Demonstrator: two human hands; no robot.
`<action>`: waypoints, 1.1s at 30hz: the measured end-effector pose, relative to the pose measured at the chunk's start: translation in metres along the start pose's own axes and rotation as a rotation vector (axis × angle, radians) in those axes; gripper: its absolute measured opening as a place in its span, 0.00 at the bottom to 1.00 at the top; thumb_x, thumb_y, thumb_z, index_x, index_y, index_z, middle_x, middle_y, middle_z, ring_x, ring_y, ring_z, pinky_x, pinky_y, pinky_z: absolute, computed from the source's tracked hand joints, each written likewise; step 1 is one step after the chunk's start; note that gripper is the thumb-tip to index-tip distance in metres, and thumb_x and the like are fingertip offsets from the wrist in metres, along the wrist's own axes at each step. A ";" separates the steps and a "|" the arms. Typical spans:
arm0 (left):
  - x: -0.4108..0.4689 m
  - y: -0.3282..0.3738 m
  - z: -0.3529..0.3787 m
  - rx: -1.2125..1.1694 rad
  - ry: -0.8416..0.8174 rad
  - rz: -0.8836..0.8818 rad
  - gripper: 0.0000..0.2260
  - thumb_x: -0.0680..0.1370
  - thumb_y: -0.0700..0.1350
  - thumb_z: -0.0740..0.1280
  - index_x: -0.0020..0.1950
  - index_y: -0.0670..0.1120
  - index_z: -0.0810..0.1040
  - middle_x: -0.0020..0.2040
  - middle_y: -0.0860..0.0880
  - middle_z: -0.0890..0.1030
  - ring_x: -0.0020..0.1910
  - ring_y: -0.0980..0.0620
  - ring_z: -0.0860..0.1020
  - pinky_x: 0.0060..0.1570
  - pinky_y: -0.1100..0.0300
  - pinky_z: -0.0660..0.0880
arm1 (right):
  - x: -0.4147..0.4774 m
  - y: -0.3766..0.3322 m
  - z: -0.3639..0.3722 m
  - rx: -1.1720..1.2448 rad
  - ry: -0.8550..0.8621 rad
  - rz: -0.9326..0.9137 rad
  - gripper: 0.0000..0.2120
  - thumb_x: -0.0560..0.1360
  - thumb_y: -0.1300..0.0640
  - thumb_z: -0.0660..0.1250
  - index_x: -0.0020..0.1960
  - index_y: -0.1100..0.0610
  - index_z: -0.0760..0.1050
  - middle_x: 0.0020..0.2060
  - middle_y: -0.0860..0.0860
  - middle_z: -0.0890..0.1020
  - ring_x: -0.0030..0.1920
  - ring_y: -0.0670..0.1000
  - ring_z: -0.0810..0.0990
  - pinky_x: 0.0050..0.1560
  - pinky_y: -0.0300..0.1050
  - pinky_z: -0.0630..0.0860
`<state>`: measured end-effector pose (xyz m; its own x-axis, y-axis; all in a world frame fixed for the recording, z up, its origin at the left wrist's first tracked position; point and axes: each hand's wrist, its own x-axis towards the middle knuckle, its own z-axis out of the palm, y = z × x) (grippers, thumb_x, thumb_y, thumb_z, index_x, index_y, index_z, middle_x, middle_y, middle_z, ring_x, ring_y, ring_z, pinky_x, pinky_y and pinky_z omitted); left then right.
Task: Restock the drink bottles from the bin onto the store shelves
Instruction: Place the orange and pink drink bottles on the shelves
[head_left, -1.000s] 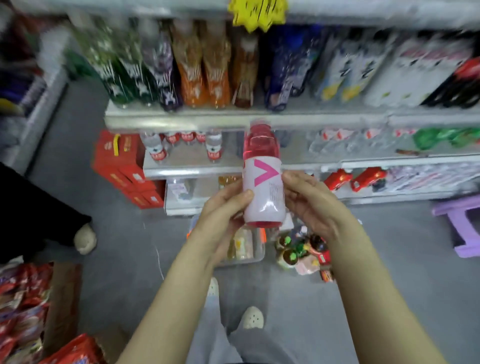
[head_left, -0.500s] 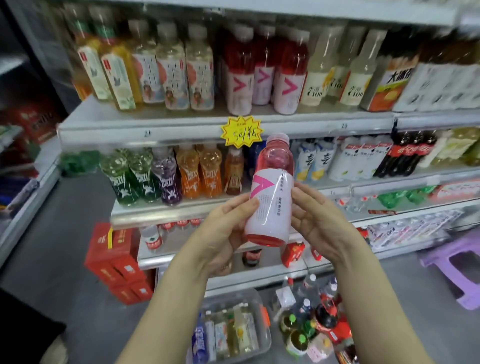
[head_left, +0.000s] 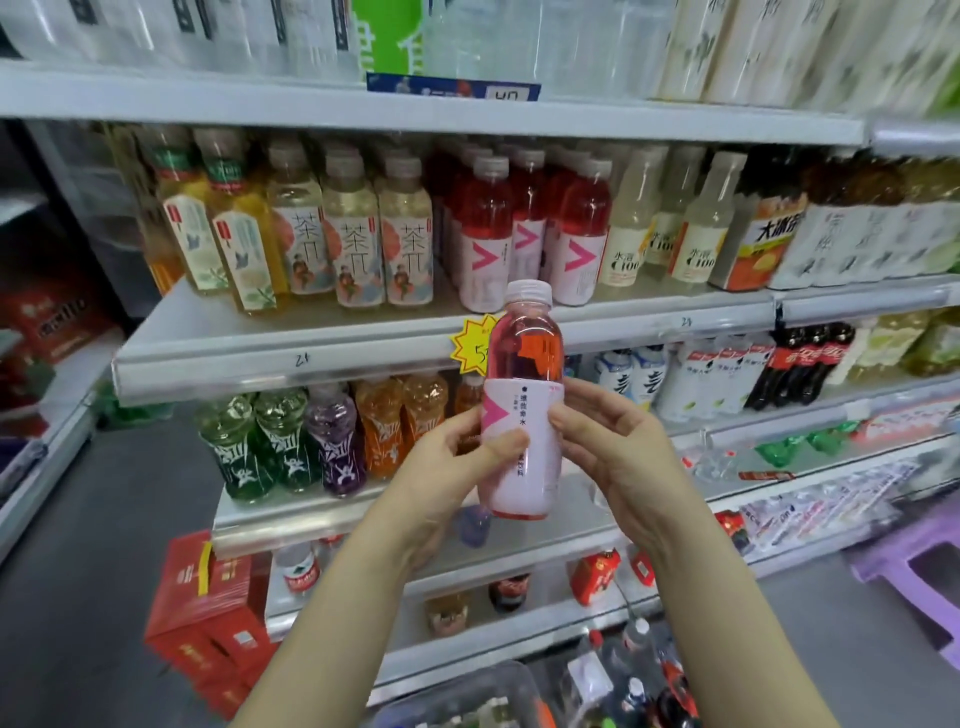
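I hold a pink drink bottle (head_left: 522, 410) with a white cap and a pale label upright in front of the shelves. My left hand (head_left: 441, 467) grips its label from the left, thumb across the front. My right hand (head_left: 613, 457) holds it from the right with the fingertips on the label. Matching pink bottles (head_left: 530, 234) stand in a row on the shelf (head_left: 311, 338) just above and behind it. The clear bin (head_left: 467, 696) lies on the floor at the bottom edge, partly hidden by my arms.
Tea bottles (head_left: 353, 244) stand left of the pink row and pale bottles (head_left: 670, 228) right of it. Lower shelves carry coloured soda bottles (head_left: 311, 441). Red cartons (head_left: 208, 613) sit on the floor at left, loose bottles (head_left: 639, 675) by the bin, a purple stool (head_left: 919, 566) at right.
My view has tilted up from the floor to the upper shelves. Both hands have raised the pink bottle and turned it, so its label faces more to the left.
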<state>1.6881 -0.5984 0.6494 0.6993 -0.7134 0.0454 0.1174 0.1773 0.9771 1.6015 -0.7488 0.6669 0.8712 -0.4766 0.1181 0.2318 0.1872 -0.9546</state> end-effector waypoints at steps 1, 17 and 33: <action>0.003 0.002 0.001 0.007 -0.012 0.016 0.18 0.73 0.46 0.73 0.62 0.46 0.79 0.56 0.45 0.84 0.58 0.46 0.81 0.55 0.57 0.78 | 0.005 -0.001 -0.001 0.038 0.003 0.007 0.20 0.66 0.61 0.72 0.58 0.58 0.78 0.47 0.53 0.87 0.48 0.50 0.85 0.47 0.42 0.82; 0.110 0.032 0.043 0.308 0.169 0.161 0.16 0.79 0.44 0.67 0.66 0.55 0.76 0.64 0.47 0.77 0.60 0.54 0.78 0.62 0.56 0.75 | 0.121 -0.036 -0.055 -0.009 -0.114 0.001 0.16 0.73 0.61 0.71 0.60 0.53 0.77 0.47 0.49 0.86 0.48 0.47 0.85 0.42 0.41 0.80; 0.198 0.038 0.057 0.395 0.602 0.309 0.17 0.77 0.42 0.69 0.66 0.49 0.77 0.54 0.54 0.80 0.51 0.62 0.77 0.48 0.74 0.73 | 0.216 -0.042 -0.055 -0.342 -0.129 -0.205 0.25 0.74 0.61 0.73 0.70 0.57 0.73 0.59 0.51 0.82 0.57 0.47 0.81 0.58 0.41 0.79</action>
<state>1.7905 -0.7713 0.7076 0.9347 -0.1603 0.3173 -0.3256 -0.0272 0.9451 1.7566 -0.9069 0.7176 0.8741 -0.3585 0.3278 0.2680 -0.2070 -0.9409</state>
